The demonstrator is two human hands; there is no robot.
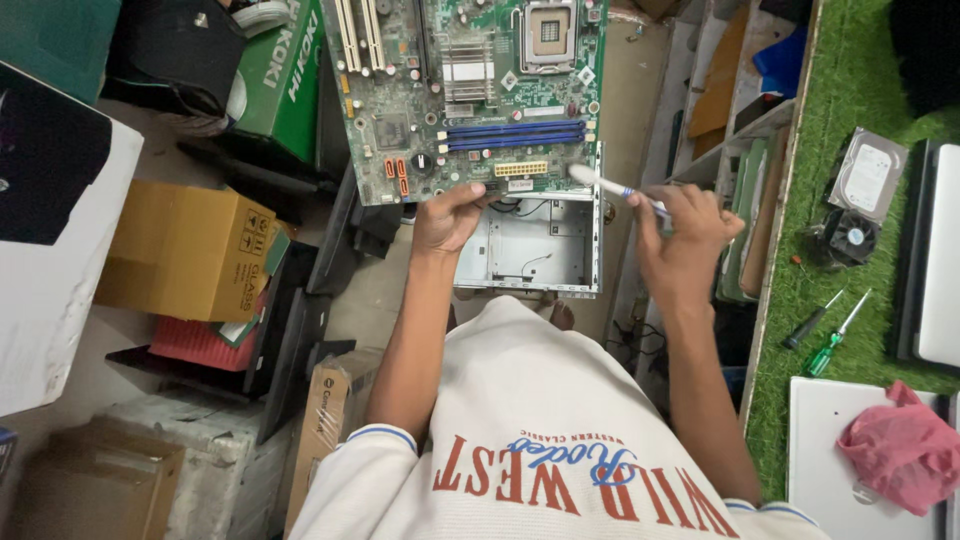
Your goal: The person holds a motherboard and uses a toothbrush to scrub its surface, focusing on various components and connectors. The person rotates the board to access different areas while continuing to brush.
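A green computer motherboard (pixel 470 90) is held up over an open metal computer case (pixel 530 250) on the floor. My left hand (pixel 447 215) grips the board's near edge from below. My right hand (pixel 680 235) holds a white toothbrush with a blue stripe (pixel 612 186), and its bristle end touches the board's lower right corner beside the blue memory slots (pixel 515 133). The board shows a silver heatsink, a processor socket and white expansion slots.
Cardboard boxes (pixel 185 250) and a green box (pixel 285 80) crowd the floor at left. At right, a bench covered in green turf (pixel 850 90) carries a hard drive (pixel 868 175), a small fan (pixel 852 238), two screwdrivers (pixel 830 335), a pink cloth (pixel 900 445) and laptops (pixel 940 255).
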